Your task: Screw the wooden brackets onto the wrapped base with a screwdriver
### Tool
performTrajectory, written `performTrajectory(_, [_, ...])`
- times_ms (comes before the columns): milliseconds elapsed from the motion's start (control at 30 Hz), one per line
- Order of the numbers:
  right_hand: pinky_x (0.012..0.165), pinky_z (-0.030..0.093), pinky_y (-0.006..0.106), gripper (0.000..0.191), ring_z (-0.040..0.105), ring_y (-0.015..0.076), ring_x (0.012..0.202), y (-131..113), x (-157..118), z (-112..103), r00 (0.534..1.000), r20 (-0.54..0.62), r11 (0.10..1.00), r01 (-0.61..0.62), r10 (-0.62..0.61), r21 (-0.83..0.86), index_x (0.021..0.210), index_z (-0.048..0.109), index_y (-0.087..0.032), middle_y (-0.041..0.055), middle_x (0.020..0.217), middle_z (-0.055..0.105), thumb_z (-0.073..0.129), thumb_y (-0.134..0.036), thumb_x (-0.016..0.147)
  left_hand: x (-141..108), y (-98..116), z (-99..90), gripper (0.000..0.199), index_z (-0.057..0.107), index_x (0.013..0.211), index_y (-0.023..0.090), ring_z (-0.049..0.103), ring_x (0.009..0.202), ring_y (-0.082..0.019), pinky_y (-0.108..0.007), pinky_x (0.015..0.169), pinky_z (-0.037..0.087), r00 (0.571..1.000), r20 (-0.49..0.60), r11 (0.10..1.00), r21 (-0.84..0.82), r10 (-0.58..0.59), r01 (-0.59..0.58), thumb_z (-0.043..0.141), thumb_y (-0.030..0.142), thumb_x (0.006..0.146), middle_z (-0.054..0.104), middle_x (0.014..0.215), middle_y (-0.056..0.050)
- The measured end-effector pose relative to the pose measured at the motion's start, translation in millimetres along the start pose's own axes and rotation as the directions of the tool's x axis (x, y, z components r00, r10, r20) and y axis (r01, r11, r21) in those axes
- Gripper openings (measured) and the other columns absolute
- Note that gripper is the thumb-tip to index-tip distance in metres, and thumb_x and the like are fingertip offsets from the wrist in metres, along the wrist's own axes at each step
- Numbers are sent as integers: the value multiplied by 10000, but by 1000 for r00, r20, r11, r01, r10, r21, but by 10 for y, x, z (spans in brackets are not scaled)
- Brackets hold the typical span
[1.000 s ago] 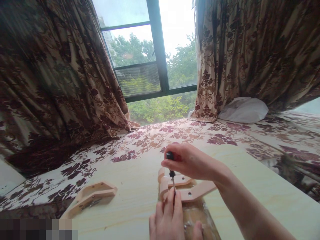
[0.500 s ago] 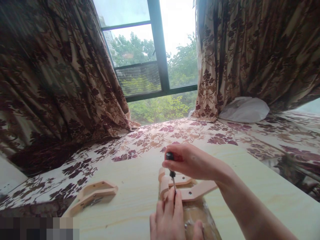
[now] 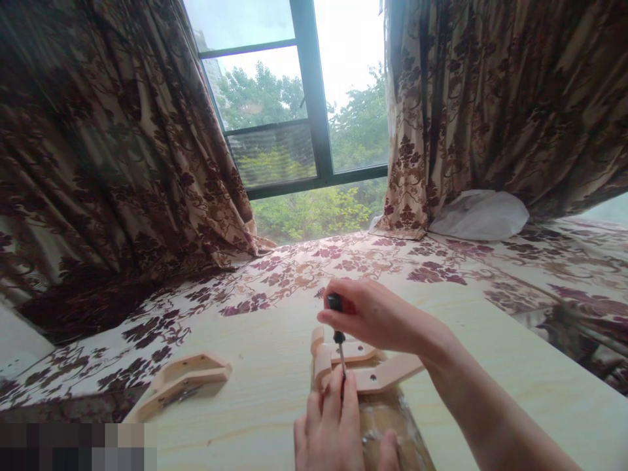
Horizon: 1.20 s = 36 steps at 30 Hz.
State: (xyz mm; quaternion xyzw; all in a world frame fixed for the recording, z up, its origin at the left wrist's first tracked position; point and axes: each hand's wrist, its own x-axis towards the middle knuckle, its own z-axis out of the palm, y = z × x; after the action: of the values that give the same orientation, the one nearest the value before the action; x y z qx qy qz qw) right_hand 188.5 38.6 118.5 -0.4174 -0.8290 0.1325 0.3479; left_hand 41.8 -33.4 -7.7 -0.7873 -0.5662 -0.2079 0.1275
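Observation:
My right hand is closed round the black handle of a screwdriver, which stands nearly upright with its metal shaft pointing down. The shaft's tip meets a pale pink angled bracket with dark holes. My left hand lies in front of it, its fingertips pressed together around the tip and its thumb apart; whatever sits between the fingertips is hidden. Behind that bracket lies a second similar one. Both rest over a brown, taped-looking strip on the pale wooden board.
On the left of the board are more pink brackets with small dark metal pieces beside them. Flowered cloth covers the surface beyond, below a window between patterned curtains. A white plastic bag sits at right.
The screwdriver handle has shifted and turned slightly, and the fingers of my right hand have moved a little with it. My left hand and the brackets have stayed in place.

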Motion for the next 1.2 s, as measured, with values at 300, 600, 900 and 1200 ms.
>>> performTrajectory(300, [572,310,221,76,439,80,610,-76,-31,-82,996,59,998,64,-63,-2,815,553,-195,-38,694,542,543,-258,856,-4,-2,-6,580,518,1297,242,596,1073,-253,-364,750,516,1000,19,1000,-11,-7,8,526,371,732,500,1353,-5])
performTrajectory(600, [567,301,234,120,446,94,603,-84,-48,-73,998,52,998,-14,17,-55,923,575,-201,-31,678,547,563,-288,842,1,4,-20,589,516,1299,246,596,1073,-265,-372,754,519,999,41,1000,-19,-18,19,544,373,724,504,1350,-18])
performTrajectory(900, [555,299,235,112,423,96,604,-66,-23,-43,997,77,1000,-19,20,-22,860,533,-186,-25,680,528,554,-296,854,-7,-3,-4,571,525,1290,239,604,1059,-252,-371,747,525,1000,-4,1000,-5,7,-7,537,385,738,516,1340,-5])
performTrajectory(1200, [565,302,223,68,431,87,600,-113,-56,-90,995,97,999,27,-29,22,901,544,-201,-36,688,524,537,-226,838,-11,-6,-5,574,518,1296,247,593,1069,-255,-359,758,508,1000,5,1000,-10,0,0,545,382,739,508,1348,-12])
